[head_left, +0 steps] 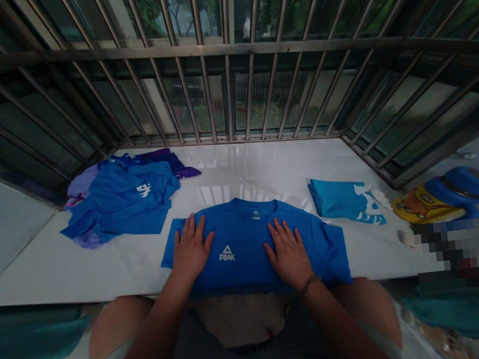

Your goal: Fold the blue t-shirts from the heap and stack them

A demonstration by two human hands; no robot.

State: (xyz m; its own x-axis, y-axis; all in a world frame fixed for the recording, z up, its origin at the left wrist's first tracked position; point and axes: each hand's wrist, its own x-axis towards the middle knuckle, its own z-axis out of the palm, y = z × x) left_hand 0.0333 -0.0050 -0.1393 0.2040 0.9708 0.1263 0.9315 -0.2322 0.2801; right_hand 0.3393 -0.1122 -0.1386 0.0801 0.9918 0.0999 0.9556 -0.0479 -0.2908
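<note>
A blue T-shirt [242, 248] with a white PEAK logo lies spread across the white ledge in front of me, its collar toward the window and its lower edge at the ledge's near side. My left hand [191, 244] rests flat on the shirt near the sleeve at the left, fingers stretched out. On the other side of the logo, my right hand [289, 253] also lies flat on the cloth, fingers slightly spread. Neither hand grips the fabric. A bracelet [309, 284] circles my right wrist.
A loose pile of blue and purple clothes [125, 197] is at the left of the ledge [230, 169]. To the right lies a folded light-blue garment [342, 198] with white print. Beyond it stands a yellow and blue container [432, 202]. Metal window bars [226, 48] enclose the far side.
</note>
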